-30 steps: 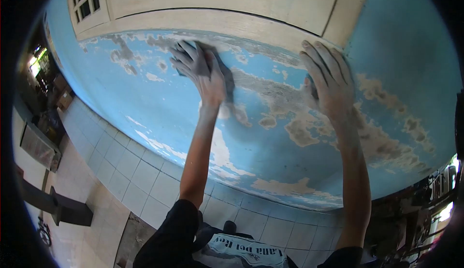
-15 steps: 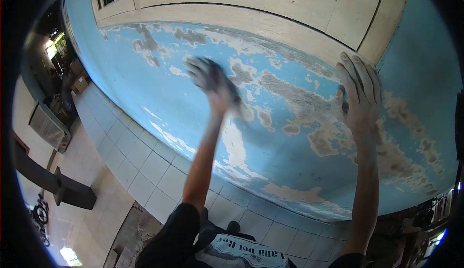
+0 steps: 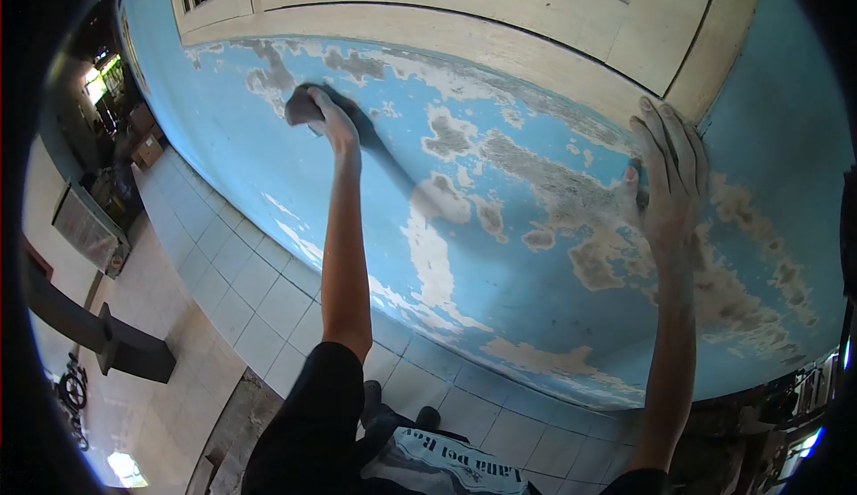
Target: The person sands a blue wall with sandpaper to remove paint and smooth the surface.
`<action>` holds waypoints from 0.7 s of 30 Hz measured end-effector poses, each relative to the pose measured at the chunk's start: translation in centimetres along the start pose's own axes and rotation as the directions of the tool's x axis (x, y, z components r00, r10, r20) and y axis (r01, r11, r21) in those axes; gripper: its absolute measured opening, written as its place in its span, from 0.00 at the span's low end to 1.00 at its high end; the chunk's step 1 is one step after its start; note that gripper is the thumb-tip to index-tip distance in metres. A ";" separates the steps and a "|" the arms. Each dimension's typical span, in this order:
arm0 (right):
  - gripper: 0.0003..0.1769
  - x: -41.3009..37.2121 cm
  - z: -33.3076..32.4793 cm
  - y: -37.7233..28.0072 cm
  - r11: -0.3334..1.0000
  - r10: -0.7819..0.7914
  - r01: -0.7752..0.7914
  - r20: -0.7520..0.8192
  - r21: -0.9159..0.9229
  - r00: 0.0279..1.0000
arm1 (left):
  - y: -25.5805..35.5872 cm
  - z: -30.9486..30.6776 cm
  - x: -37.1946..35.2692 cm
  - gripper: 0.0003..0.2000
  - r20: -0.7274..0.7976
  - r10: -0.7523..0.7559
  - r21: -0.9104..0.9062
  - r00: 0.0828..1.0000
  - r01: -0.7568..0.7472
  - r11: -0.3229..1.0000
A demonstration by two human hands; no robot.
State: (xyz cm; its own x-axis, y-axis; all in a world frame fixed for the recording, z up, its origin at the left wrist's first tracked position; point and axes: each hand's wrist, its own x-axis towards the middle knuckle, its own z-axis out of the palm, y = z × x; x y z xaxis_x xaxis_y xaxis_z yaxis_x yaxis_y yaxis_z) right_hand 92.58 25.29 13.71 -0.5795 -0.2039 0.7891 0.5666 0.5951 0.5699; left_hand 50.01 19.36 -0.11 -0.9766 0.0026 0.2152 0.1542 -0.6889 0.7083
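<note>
My left hand [image 3: 333, 124] is closed on a dark grey-brown piece of sandpaper [image 3: 302, 109], held against the upper left part of the blue wall [image 3: 357, 218]. Bare grey and whitish patches [image 3: 544, 169] show where paint is gone from the wall. Far to the right, my right hand [image 3: 669, 178] lies flat on the wall with fingers stretched upward, just under the corner of the cream window frame [image 3: 571, 58]. It holds nothing, and its fingertips look dusty.
Grey-white floor tiles [image 3: 290, 303] run along the foot of the wall. Cardboard boxes [image 3: 148, 149] stand at the far left, and a dark post [image 3: 134, 352] is at the lower left. A bicycle [image 3: 73, 392] is beyond it.
My left hand has moved left and slightly up across the wall with the sandpaper, which now shows more clearly. My right hand stays in nearly the same place.
</note>
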 end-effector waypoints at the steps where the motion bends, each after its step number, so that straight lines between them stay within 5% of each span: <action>1: 0.19 0.1 0.0 0.1 1.000 0.005 -0.005 -0.002 -0.005 1.000 | -6.1 -2.1 1.4 0.31 0.226 0.334 0.275 0.915 -0.389 0.879; 2: 0.19 0.1 0.0 0.1 1.000 0.005 -0.005 0.002 -0.012 1.000 | -9.4 -3.4 2.3 0.31 0.511 0.523 0.413 0.682 -0.729 0.546; 3: 0.19 0.1 -0.1 -0.1 1.000 0.005 -0.005 0.008 -0.012 1.000 | -7.0 -4.1 -4.8 0.34 0.625 0.356 0.468 0.694 -0.699 0.540; 4: 0.19 0.0 -0.1 -0.2 1.000 0.012 -0.012 0.006 -0.005 1.000 | -4.7 -2.6 -11.2 0.38 0.579 0.409 0.447 0.705 -0.694 0.564; 5: 0.19 0.0 -0.1 -0.1 1.000 0.006 -0.006 -0.001 0.000 1.000 | -2.3 -2.5 -16.7 0.39 0.659 0.425 0.276 0.620 -0.725 0.630; 6: 0.19 0.1 -0.1 0.1 1.000 -0.005 0.005 -0.010 0.002 1.000 | 1.3 -2.8 -19.9 0.39 0.812 0.242 0.324 0.531 -0.755 0.570; 7: 0.19 0.2 0.0 0.1 1.000 -0.010 0.011 -0.016 0.003 1.000 | 1.3 -3.6 -19.9 0.37 0.851 0.225 0.281 0.475 -0.773 0.569; 8: 0.19 0.0 0.2 0.2 1.000 -0.014 0.014 -0.026 0.006 1.000 | 0.6 -4.0 -18.6 0.37 0.849 0.231 0.278 0.475 -0.774 0.569; 10: 0.19 -0.2 0.2 0.3 1.000 -0.028 0.028 -0.028 0.005 0.999 | -2.4 -5.0 -14.5 0.36 0.666 0.263 0.409 0.698 -0.636 0.654; 12: 0.18 0.0 0.0 0.1 1.000 -0.018 0.018 -0.014 0.017 1.000 | -6.7 -6.5 -7.0 0.35 0.457 0.030 0.185 0.889 -0.128 0.974; 14: 0.18 0.0 -0.1 0.0 1.000 0.002 -0.002 -0.019 0.009 1.000 | -6.4 -6.7 -4.9 0.32 0.284 0.064 0.190 0.957 -0.121 0.974; 16: 0.18 -0.1 0.0 -0.2 1.000 0.025 -0.025 -0.022 0.009 0.999 | -6.8 -7.4 -9.0 0.32 0.520 0.049 0.274 0.853 -0.221 0.936; 18: 0.18 -0.1 0.2 -0.1 1.000 0.004 -0.003 -0.062 0.015 0.998 | -3.8 -7.4 -17.1 0.30 0.618 0.184 0.363 0.764 -0.485 0.796; 21: 0.18 -0.1 0.2 0.1 0.999 -0.004 0.006 -0.069 0.031 0.998 | -0.3 -8.2 -22.1 0.30 0.785 0.069 0.363 0.616 -0.548 0.754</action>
State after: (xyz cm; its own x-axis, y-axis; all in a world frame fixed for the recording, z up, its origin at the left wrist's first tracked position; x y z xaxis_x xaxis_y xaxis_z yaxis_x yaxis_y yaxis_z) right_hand 92.58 25.51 13.64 -0.5399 -0.2597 0.8007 0.5443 0.6179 0.5674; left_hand 70.33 13.53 -10.61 -0.4726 0.5230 0.7093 0.7058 -0.2574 0.6600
